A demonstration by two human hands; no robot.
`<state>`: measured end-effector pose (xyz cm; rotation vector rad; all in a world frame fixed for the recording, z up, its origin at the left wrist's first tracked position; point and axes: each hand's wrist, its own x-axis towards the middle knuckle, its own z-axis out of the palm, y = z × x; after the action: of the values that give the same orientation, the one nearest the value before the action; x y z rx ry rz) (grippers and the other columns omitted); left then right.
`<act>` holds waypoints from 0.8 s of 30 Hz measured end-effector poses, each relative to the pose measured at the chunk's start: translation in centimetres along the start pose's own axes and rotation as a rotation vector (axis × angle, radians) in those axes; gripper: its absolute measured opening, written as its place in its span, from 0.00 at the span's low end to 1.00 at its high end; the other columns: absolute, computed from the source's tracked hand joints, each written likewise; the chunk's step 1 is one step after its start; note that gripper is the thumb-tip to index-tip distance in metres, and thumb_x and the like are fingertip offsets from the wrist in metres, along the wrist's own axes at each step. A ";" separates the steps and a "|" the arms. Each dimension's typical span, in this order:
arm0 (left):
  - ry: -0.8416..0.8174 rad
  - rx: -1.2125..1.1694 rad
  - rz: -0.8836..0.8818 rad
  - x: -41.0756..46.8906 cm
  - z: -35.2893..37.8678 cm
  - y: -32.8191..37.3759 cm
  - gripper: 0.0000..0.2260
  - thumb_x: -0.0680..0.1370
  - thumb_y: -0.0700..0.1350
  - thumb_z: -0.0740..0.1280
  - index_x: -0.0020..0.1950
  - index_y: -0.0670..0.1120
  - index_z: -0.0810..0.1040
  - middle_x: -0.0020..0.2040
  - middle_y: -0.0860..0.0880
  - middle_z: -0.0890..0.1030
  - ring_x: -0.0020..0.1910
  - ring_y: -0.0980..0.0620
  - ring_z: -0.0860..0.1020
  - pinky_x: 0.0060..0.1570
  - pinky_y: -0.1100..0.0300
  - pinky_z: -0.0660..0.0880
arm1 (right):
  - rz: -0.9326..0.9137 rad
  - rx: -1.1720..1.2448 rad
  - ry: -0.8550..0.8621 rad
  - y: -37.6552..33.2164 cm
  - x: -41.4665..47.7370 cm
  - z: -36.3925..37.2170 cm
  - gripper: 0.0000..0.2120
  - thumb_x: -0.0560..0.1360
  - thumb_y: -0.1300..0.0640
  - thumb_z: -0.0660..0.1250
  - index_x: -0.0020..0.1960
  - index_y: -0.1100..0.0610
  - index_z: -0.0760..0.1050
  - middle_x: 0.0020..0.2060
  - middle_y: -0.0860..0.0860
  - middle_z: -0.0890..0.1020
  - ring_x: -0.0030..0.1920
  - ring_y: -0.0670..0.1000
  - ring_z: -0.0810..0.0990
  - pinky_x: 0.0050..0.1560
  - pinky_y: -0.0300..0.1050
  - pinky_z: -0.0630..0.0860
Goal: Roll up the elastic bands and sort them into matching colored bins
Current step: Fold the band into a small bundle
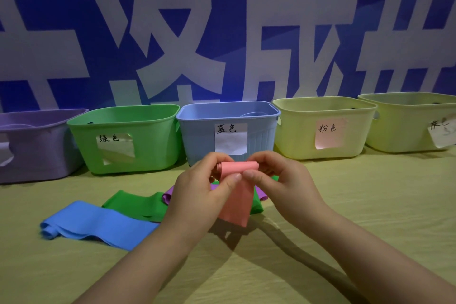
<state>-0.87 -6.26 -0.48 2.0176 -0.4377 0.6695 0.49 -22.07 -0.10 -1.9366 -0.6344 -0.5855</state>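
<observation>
My left hand [204, 189] and right hand [280, 181] each pinch one end of the half-rolled pink rubbery elastic band [237, 202], lifted off the yellow-green tabletop [357, 205] so its coil cannot unwind (tail hanging loose), bound, I judge, for the pink-labelled pale yellow plastic bin [296, 136].

There are five bins: one purple bin [37, 150], one green bin [153, 136], one blue bin [197, 136] and two yellow bins [296, 136] [399, 131]. Four bands show: a blue band [98, 224], green band [138, 205], purple band [167, 195] and pink band [237, 205]. Two hands appear, a left hand [202, 192] and a right hand [286, 185].

Smooth matt rubbery pink band [237, 195], smooth plastic bins [128, 140] with paper labels [230, 138]
</observation>
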 end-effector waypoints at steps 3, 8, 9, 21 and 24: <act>0.016 0.026 0.012 0.1 -0.1 -0.2 0.05 0.71 0.54 0.68 0.42 0.55 0.75 0.38 0.56 0.80 0.40 0.59 0.76 0.40 0.58 0.73 | 0.013 -0.023 -0.032 -0.3 -0.1 -0.2 0.03 0.73 0.54 0.67 0.42 0.47 0.75 0.31 0.41 0.77 0.36 0.37 0.75 0.37 0.32 0.69; 0.013 0.023 0.008 0.1 -0.1 -0.3 0.10 0.69 0.58 0.64 0.40 0.52 0.76 0.36 0.54 0.80 0.39 0.56 0.76 0.39 0.56 0.72 | 0.035 0.005 -0.064 -0.6 0.0 -0.2 0.04 0.74 0.52 0.66 0.44 0.43 0.74 0.34 0.40 0.78 0.37 0.37 0.76 0.36 0.31 0.70; 0.015 0.024 0.007 0.1 -0.1 -0.4 0.11 0.69 0.58 0.63 0.40 0.52 0.76 0.36 0.54 0.79 0.38 0.55 0.76 0.38 0.55 0.71 | 0.029 0.014 -0.061 -0.5 -0.1 -0.1 0.08 0.73 0.52 0.67 0.45 0.39 0.72 0.37 0.40 0.78 0.39 0.38 0.76 0.38 0.31 0.72; -0.032 -0.032 -0.015 0.1 0.0 -0.3 0.09 0.70 0.55 0.69 0.47 0.57 0.75 0.42 0.57 0.80 0.41 0.60 0.77 0.40 0.63 0.73 | -0.007 -0.002 -0.035 0.0 0.0 -0.1 0.08 0.72 0.57 0.70 0.44 0.43 0.76 0.34 0.36 0.79 0.38 0.39 0.76 0.38 0.31 0.71; -0.013 0.013 0.062 0.0 -0.1 -0.1 0.07 0.72 0.50 0.68 0.46 0.60 0.74 0.44 0.56 0.80 0.43 0.59 0.77 0.43 0.62 0.73 | 0.024 0.016 -0.039 0.0 0.1 -0.2 0.04 0.73 0.56 0.68 0.44 0.47 0.77 0.31 0.39 0.79 0.35 0.37 0.76 0.36 0.30 0.69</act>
<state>-0.86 -6.10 -0.54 2.0287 -0.5064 0.6991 0.52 -22.21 -0.01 -1.9417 -0.6375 -0.5277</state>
